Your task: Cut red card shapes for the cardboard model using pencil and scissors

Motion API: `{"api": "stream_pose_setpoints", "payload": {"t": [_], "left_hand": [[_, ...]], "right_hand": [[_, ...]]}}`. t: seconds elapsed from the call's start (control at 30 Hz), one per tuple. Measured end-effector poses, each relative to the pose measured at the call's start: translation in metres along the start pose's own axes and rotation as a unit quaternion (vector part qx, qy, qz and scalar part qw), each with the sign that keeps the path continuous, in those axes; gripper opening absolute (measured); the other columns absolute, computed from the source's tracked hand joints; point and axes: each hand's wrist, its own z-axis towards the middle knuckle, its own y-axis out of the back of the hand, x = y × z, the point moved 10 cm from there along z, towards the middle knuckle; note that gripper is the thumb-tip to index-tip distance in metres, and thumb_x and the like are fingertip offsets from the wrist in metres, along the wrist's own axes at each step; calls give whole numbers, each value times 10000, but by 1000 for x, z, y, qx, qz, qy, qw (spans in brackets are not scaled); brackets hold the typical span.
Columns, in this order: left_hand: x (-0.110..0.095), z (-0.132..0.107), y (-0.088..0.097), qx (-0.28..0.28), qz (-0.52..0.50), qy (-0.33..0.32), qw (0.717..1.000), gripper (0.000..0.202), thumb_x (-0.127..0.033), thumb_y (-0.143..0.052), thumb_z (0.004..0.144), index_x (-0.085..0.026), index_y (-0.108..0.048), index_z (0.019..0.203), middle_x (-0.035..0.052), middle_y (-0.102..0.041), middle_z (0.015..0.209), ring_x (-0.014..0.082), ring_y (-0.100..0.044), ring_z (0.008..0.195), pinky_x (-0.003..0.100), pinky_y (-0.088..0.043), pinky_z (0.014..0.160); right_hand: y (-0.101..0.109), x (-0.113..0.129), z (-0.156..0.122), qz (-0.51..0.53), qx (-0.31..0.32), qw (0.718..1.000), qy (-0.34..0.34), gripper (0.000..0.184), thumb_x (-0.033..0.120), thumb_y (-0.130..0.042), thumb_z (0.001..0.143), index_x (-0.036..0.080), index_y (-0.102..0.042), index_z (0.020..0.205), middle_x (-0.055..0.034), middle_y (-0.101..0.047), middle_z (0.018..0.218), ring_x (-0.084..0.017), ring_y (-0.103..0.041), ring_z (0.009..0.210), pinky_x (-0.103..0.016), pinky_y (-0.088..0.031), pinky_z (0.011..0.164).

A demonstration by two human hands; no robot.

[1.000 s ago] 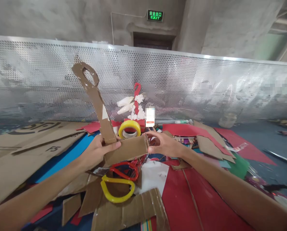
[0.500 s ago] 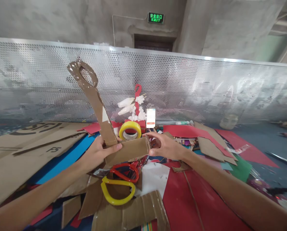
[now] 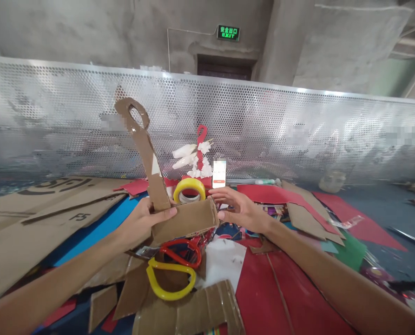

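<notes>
A cardboard piece (image 3: 184,218) is made of a box-like base and a tall upright strip (image 3: 148,156) with a looped top. My left hand (image 3: 145,217) grips it where strip and base meet, thumb across the front. Beside the base's right end is my right hand (image 3: 244,209), fingers apart and curved, holding nothing; I cannot tell whether its thumb touches the edge. Just behind the base stands a roll of yellow tape (image 3: 189,185). Below it lie scissors with red and yellow handles (image 3: 172,298).
A red-and-white paper figure (image 3: 200,151) and a lit phone (image 3: 219,174) stand before the perforated metal panel (image 3: 270,116). Large cardboard (image 3: 47,204) lies at left. Red paper (image 3: 280,288), cardboard scraps (image 3: 189,311) and a glass jar (image 3: 331,181) are around.
My right hand has opened a little and its fingers have come away from the base's end. The cardboard's upright strip leans less to the left and its top sits lower.
</notes>
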Motion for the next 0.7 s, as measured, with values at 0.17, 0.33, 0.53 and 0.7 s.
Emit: {"api": "stream_pose_setpoints", "payload": {"t": [0.17, 0.33, 0.53, 0.7], "left_hand": [[-1, 0, 6, 5, 59, -40, 997, 292, -405, -860, 696, -243, -772, 921, 47, -780, 917, 281, -723, 876, 330, -589, 753], [-13, -3, 15, -23, 159, -103, 982, 268, -408, -838, 721, -261, -792, 940, 36, -777, 893, 284, -713, 877, 319, -566, 806], [-25, -10, 8, -23, 210, -158, 965, 246, -429, -761, 802, -266, -795, 983, 44, -781, 1000, 278, -704, 946, 341, -541, 920], [-27, -14, 3, -11, 227, -165, 960, 218, -383, -762, 808, -286, -793, 1001, 34, -793, 1001, 281, -718, 983, 340, -533, 956]], "right_hand": [[-1, -3, -4, 3, -27, 1000, -10, 549, 404, -806, 810, 279, -568, 1289, -96, -576, 1351, -278, -543, 1308, -465, -565, 997], [-1, 14, -7, -25, -35, 998, 55, 641, 352, -852, 765, 285, -556, 1330, -80, -524, 1400, -273, -525, 1329, -476, -516, 1086], [2, 17, -9, -57, -38, 994, 81, 645, 329, -857, 761, 317, -552, 1329, -65, -528, 1448, -279, -505, 1368, -517, -451, 1158], [3, 21, -11, -55, -36, 992, 113, 581, 285, -846, 777, 315, -566, 1285, -61, -526, 1458, -267, -464, 1414, -498, -443, 1171]]}}
